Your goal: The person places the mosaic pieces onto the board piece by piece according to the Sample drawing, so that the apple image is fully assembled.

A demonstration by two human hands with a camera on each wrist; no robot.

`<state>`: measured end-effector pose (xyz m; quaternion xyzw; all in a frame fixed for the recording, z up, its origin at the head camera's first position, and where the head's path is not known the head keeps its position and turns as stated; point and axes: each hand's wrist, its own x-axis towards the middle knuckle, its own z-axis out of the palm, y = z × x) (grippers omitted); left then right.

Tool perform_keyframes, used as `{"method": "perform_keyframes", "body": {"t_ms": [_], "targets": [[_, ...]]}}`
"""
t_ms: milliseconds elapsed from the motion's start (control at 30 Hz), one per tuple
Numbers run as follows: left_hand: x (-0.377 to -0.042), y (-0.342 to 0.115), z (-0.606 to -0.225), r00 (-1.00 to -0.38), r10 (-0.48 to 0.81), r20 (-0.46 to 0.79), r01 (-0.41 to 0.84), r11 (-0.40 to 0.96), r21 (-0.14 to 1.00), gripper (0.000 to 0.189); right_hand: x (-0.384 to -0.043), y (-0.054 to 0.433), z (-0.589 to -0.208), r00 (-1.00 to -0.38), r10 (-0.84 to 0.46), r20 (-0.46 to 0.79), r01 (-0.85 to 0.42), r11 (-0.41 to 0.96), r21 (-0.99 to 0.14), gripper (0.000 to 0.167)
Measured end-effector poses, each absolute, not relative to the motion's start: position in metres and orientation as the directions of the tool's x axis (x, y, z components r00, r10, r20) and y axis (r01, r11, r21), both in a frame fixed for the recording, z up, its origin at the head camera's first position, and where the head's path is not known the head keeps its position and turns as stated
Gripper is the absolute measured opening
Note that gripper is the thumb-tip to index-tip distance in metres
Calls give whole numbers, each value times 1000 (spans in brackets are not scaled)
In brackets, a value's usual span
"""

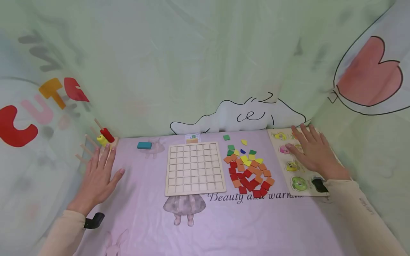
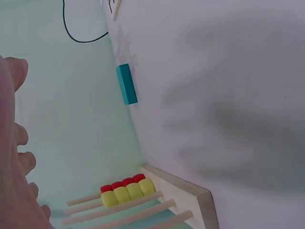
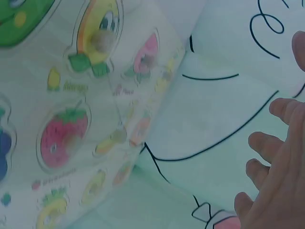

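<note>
My left hand (image 1: 98, 177) is held with straight, spread fingers at the left, beside a wooden peg rack (image 1: 114, 143) with red and yellow beads. Nothing is in it. In the left wrist view, the red and yellow beads (image 2: 127, 189) sit stacked on two of the rack's pegs. My right hand (image 1: 312, 153) is spread flat over a wooden fruit puzzle board (image 1: 283, 159), covering part of it, and holds nothing. The right wrist view shows a strawberry piece (image 3: 64, 138) on that board, with the fingers (image 3: 271, 148) off to the right.
Between the hands lies a square wooden grid board (image 1: 193, 169) with bare cells. Right of it spreads a loose pile of red, orange, yellow, green and blue pieces (image 1: 246, 174). A teal block (image 1: 144, 145) and a small picture card (image 1: 193, 138) lie toward the back, near the curtain (image 1: 160, 71).
</note>
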<state>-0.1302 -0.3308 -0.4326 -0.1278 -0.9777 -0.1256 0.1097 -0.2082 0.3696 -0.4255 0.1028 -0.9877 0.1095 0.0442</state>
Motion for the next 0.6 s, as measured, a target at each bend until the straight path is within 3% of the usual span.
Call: {"method": "perform_keyframes", "body": {"t_ms": [400, 600], "targets": [[-143, -321, -450, -941, 239, 240, 297, 924, 242, 84, -232, 318, -455, -965, -247, 88, -261, 939, -225, 82], [-154, -297, -465, -939, 254, 230, 318, 897, 308, 76, -249, 278, -472, -975, -219, 31, -217, 928, -302, 60]]}}
